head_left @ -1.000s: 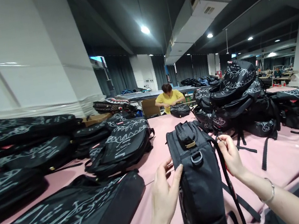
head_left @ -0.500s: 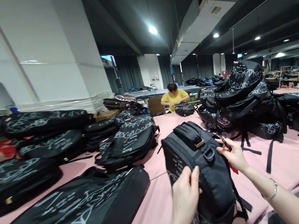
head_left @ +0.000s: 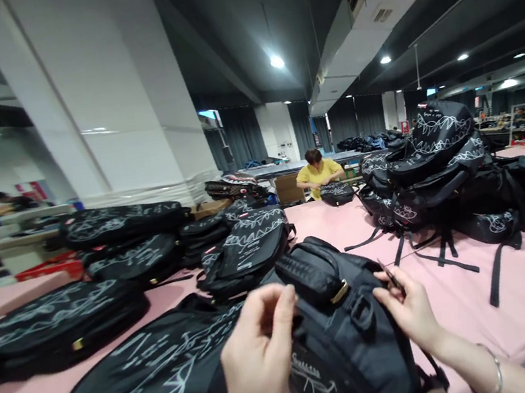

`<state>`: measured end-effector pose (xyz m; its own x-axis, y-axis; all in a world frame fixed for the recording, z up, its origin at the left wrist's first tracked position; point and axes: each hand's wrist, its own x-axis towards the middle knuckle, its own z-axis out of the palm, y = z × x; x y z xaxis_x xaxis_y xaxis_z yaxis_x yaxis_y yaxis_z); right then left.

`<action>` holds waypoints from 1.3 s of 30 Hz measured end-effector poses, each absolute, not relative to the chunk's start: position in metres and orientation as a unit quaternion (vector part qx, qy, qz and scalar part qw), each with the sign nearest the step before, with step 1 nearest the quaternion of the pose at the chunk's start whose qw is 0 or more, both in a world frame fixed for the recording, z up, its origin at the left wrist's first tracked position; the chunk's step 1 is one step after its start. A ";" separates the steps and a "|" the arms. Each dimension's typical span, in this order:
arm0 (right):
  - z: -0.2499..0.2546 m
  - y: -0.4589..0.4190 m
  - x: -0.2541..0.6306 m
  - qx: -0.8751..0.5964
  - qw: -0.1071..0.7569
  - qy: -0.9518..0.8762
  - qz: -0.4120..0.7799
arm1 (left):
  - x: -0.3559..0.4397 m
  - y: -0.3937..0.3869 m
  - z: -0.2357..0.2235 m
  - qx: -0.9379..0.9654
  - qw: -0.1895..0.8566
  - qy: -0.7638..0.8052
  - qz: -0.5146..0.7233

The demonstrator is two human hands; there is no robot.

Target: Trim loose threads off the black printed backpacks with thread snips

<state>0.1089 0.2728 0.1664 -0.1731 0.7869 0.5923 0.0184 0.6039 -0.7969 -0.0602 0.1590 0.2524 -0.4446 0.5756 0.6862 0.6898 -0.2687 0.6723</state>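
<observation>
A black backpack (head_left: 350, 350) with white scribble print stands tilted on the pink table (head_left: 522, 286) right in front of me, its top handle and gold buckle facing up. My left hand (head_left: 259, 353) is at its upper left side, thumb and fingers pinched together on something I cannot make out. My right hand (head_left: 407, 310) rests on the upper right of the bag near the D-ring, fingers closed round a small thin dark tool whose tip sticks up.
Flat black backpacks (head_left: 136, 374) lie to my left and behind. A tall heap of backpacks (head_left: 432, 180) with hanging straps rises at the right. A person in a yellow shirt (head_left: 318, 175) works at the far end. A white pillar (head_left: 116, 114) stands at left.
The backpack has tipped toward the left and come closer. My left hand rose from its side to the top left and pinched shut. The view has swung left.
</observation>
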 end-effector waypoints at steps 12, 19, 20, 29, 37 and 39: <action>0.141 0.180 0.036 -0.205 0.674 -0.680 0.204 | -0.118 0.141 0.296 -0.595 0.085 -0.700 -0.386; 0.144 0.164 0.029 -0.214 0.695 -0.651 0.218 | -0.112 0.134 0.283 -0.597 0.100 -0.729 -0.321; 0.145 0.166 0.031 -0.203 0.693 -0.656 0.220 | -0.114 0.134 0.281 -0.596 0.096 -0.727 -0.328; 0.140 0.173 0.034 -0.161 0.697 -0.678 0.171 | -0.101 0.135 0.279 -0.588 0.122 -0.723 -0.341; 0.144 0.186 0.041 -0.069 0.672 -0.719 0.163 | -0.120 0.143 0.260 -0.488 -0.028 -0.636 -0.597; 0.143 0.188 0.042 -0.068 0.665 -0.723 0.172 | -0.122 0.145 0.257 -0.470 -0.053 -0.621 -0.625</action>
<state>0.0420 0.1879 0.1434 -0.1052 0.3267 0.9393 -0.1311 0.9317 -0.3387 -0.1217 0.1453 0.2565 -0.5520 0.6506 0.5215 0.5174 -0.2232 0.8261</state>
